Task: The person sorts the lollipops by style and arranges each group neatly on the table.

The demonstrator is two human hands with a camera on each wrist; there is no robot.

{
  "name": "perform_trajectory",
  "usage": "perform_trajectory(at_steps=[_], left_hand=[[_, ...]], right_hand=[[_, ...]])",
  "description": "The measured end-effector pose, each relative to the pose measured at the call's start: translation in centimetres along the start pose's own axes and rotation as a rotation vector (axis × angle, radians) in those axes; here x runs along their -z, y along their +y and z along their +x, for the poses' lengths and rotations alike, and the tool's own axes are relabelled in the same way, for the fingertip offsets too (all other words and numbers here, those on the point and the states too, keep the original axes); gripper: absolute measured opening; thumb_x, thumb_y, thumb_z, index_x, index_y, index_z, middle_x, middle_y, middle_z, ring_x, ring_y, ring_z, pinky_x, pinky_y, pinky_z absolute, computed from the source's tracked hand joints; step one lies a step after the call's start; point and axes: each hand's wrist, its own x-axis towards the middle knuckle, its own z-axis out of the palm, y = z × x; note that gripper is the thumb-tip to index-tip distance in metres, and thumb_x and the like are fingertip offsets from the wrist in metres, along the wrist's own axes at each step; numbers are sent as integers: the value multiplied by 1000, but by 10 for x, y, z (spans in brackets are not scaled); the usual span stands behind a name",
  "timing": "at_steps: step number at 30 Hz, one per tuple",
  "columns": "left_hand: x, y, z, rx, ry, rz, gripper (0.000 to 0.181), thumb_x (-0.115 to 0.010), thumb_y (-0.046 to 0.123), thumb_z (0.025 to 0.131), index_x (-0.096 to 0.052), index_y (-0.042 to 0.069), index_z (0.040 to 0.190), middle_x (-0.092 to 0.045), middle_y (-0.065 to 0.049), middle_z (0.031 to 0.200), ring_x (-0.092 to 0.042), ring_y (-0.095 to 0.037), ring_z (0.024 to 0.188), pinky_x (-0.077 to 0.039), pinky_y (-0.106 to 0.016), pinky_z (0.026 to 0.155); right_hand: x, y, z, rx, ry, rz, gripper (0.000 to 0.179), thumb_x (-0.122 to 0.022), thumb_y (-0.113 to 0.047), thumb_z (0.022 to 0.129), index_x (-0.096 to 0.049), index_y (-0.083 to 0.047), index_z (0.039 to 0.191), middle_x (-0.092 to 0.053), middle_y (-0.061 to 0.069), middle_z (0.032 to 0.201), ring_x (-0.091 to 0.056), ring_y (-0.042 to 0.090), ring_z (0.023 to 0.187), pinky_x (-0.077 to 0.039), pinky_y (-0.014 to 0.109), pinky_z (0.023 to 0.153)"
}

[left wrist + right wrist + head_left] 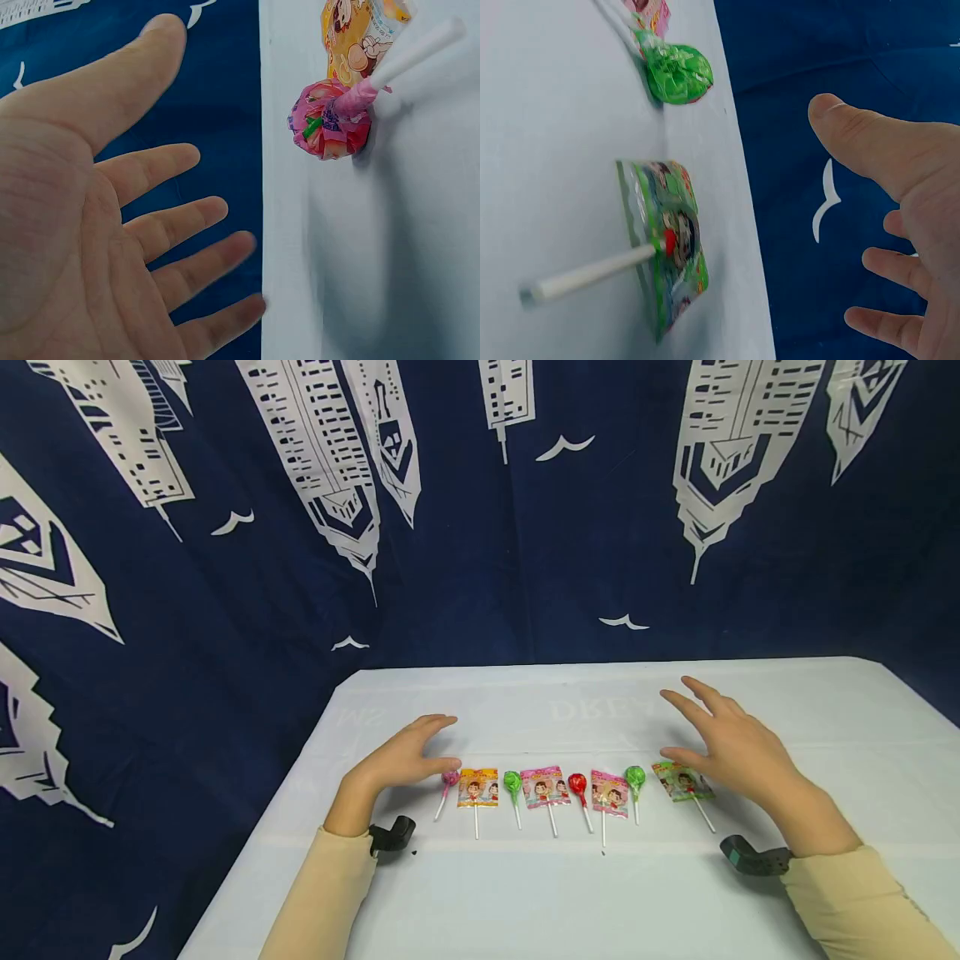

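A row of wrapped lollipops lies across the white table. My left hand [405, 753] hovers by the row's left end with fingers spread, the thumb near a pink ball lollipop [330, 120]. Beside that lies an orange flat-packet lollipop [477, 787]. Rightward follow a green ball lollipop [513, 782], a pink packet lollipop [544, 787], a red ball lollipop [577, 783], another pink packet lollipop [609, 793] and a second green ball lollipop [679, 73]. A green packet lollipop [679, 232] ends the row; above its right side my right hand [742, 750] holds nothing, fingers extended.
The white-covered table [562, 902] extends in front of and behind the row. Behind it hangs a dark blue cloth [465, 593] printed with white buildings and birds. Black wrist bands [393, 835] sit on both wrists. A tiny dark speck [414, 852] lies near the left wrist.
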Motion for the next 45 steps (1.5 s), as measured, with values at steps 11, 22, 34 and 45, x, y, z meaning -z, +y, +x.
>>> perform_trajectory(at_steps=[11,22,34,45], left_hand=[[-2,-6,-2,42,-87,-104,75,-79,38,85,-47,14,148,-57,-13,136,-63,-17,97,-51,-35,88],[-11,-21,1,-9,-164,-266,65,-79,28,86,-51,13,143,-61,-10,129,-59,-14,87,-47,-31,85],[-31,-39,11,-33,-104,-412,51,-80,23,85,-63,17,132,-70,-5,114,-59,-13,84,-43,-28,84],[-28,-47,9,-72,-150,-439,46,-79,14,85,-66,14,129,-68,-6,112,-60,-13,89,-47,-22,80]], right_hand=[[-4,-19,5,35,-46,133,80,-76,-43,87,-37,-21,153,-31,20,159,-49,47,129,-43,69,95],[-10,-33,7,70,-78,238,74,-72,-44,90,-40,-20,152,-42,15,152,-55,42,127,-48,64,93],[-23,-55,12,133,-92,387,65,-76,-32,89,-48,-17,146,-51,7,145,-64,27,115,-54,50,88],[-23,-88,42,172,-168,542,56,-73,-33,92,-53,-18,142,-58,6,139,-62,28,119,-50,55,97]])
